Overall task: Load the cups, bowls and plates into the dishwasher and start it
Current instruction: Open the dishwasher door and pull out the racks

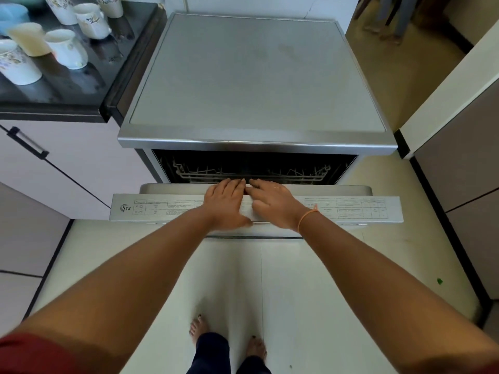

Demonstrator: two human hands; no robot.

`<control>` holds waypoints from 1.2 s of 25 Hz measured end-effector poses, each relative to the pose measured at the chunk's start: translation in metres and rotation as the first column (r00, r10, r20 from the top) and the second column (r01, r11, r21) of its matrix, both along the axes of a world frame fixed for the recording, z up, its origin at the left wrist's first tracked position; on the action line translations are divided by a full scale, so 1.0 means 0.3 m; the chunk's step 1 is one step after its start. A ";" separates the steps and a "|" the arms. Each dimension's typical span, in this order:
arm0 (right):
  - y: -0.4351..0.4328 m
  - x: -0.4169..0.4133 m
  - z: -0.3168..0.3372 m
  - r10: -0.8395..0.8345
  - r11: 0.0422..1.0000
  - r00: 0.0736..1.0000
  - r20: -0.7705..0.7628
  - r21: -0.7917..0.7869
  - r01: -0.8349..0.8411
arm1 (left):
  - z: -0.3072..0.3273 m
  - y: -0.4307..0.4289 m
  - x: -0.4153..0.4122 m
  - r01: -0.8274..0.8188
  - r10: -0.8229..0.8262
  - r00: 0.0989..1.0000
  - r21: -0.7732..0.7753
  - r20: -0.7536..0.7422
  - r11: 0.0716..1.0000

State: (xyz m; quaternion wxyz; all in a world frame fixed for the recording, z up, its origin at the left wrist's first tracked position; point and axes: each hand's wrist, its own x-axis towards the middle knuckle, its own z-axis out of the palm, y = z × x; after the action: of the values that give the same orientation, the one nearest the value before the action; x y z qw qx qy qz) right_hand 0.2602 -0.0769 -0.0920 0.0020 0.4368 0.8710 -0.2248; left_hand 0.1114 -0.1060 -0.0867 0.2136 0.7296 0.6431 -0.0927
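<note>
Both hands on the top edge of the dishwasher door (162, 209), door part-way open.

My left hand (225, 202) and right hand (272, 203) lie side by side at mid-edge, fingers stretched flat over it toward the far side, holding nothing; orange band (306, 215) on the right wrist. A wire rack (199, 172) shows in the dark opening of the dishwasher (256, 76). The cups (67, 48) stand on the dark counter (54, 98), far left, well apart from my hands.
</note>
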 end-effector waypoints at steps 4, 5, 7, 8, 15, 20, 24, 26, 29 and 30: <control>-0.073 -0.009 -0.051 -0.089 0.977 0.995 -0.041 0.189 0.095 | -0.028 -0.041 0.009 -0.088 0.084 0.993 0.051 0.078 0.995; -0.094 -0.012 -0.068 -0.097 0.969 0.995 -0.028 0.225 0.101 | -0.042 -0.065 0.010 -0.073 0.067 0.996 0.103 0.061 0.992; -0.131 -0.011 -0.083 -0.100 0.966 0.995 -0.012 0.240 0.100 | -0.063 -0.100 0.008 -0.059 0.050 0.996 0.132 0.069 0.990; -0.141 -0.006 -0.087 -0.092 0.966 0.996 -0.005 0.242 0.090 | -0.068 -0.109 0.006 -0.062 0.052 0.995 0.112 0.090 0.992; -0.280 0.016 -0.114 -0.127 0.989 0.992 0.016 0.080 0.125 | -0.115 -0.245 0.014 -0.099 0.088 0.975 0.047 0.204 0.994; -0.404 0.025 -0.190 -0.197 0.978 0.980 -0.038 0.060 0.199 | -0.169 -0.366 0.033 -0.134 0.124 0.968 0.033 0.220 0.990; -0.526 0.046 -0.266 -0.221 0.972 0.973 -0.064 0.067 0.225 | -0.227 -0.494 0.061 -0.150 0.134 0.964 0.053 0.231 0.987; -0.580 0.049 -0.296 -0.229 0.970 0.969 -0.092 0.062 0.235 | -0.252 -0.552 0.069 -0.165 0.145 0.962 0.067 0.229 0.984; -0.667 0.059 -0.330 -0.257 0.965 0.961 -0.096 0.015 0.260 | -0.290 -0.628 0.067 -0.093 0.079 0.989 0.112 0.125 0.989; -0.696 0.064 -0.339 -0.258 0.966 0.963 -0.077 -0.002 0.259 | -0.303 -0.644 0.061 -0.059 0.049 0.994 0.106 0.094 0.993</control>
State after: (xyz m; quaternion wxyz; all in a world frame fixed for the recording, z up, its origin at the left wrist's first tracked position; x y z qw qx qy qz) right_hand 0.2795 -0.2857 -0.1937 -0.0624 0.5378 0.8069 -0.2362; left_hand 0.1298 -0.2991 -0.1777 0.2054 0.7260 0.6561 -0.0185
